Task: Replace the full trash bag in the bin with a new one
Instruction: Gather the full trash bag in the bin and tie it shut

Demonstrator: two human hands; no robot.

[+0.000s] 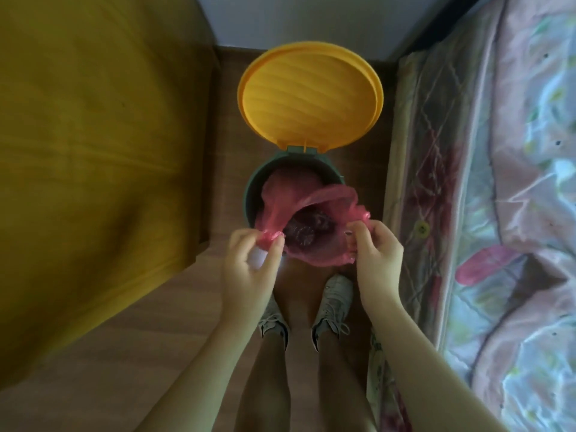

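A round dark green bin (253, 194) stands on the floor with its yellow lid (308, 95) swung up and open. A pink trash bag (314, 201) with dark rubbish inside sits in it. My left hand (249, 266) pinches the bag's gathered left edge just over the bin's near rim. Something white shows inside that hand's palm; what it is I cannot tell. My right hand (378, 257) pinches the bag's right edge. The bag's mouth is stretched open between both hands.
A yellow-covered bed or couch (93, 135) fills the left. On the right lies a bed with a pink floral quilt (514, 213). The bin sits in the narrow wooden-floor aisle (174, 307) between them, against a white wall (311, 14). My feet in white sneakers (333, 304) stand just before the bin.
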